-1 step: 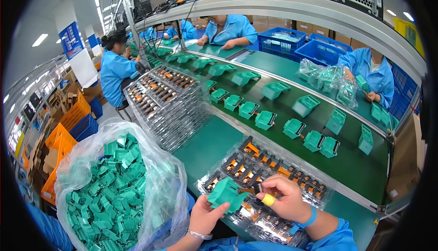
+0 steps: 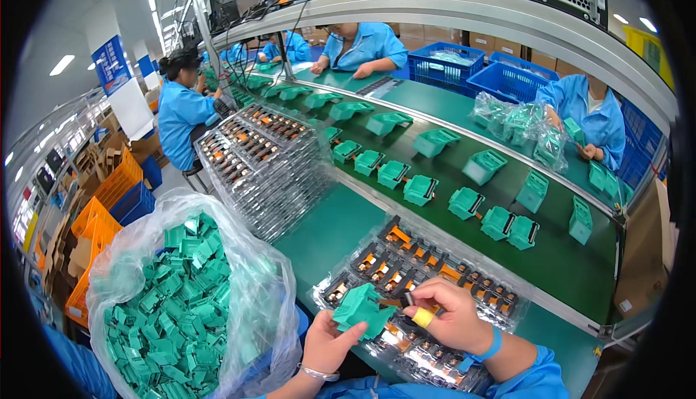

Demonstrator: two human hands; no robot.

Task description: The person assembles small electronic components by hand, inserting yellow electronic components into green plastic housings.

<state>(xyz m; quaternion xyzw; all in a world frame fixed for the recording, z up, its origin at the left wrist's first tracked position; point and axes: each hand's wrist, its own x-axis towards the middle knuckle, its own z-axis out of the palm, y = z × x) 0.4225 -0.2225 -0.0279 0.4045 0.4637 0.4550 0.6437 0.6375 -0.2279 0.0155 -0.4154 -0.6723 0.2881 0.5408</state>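
Pinched in my left hand (image 2: 330, 344) is a green plastic housing (image 2: 361, 307), tilted over the near edge of the tray. My right hand (image 2: 451, 315), with yellow tape on a finger and a blue band at the wrist, grips a small dark part (image 2: 408, 299) against the housing's right side. An orange-brown strip shows between that part and the housing; its exact fit is hidden by my fingers. Below and behind both hands lies a clear plastic tray (image 2: 519, 305) holding rows of black and orange parts.
A clear-bagged bin of green housings (image 2: 174, 301) stands at left. Behind it rises a stack of filled trays (image 2: 264, 170). Across the green conveyor belt (image 2: 464, 174) lie more green housings, some with black parts fitted. Co-workers in blue sit opposite and far left; a metal frame (image 2: 435, 0) spans overhead.
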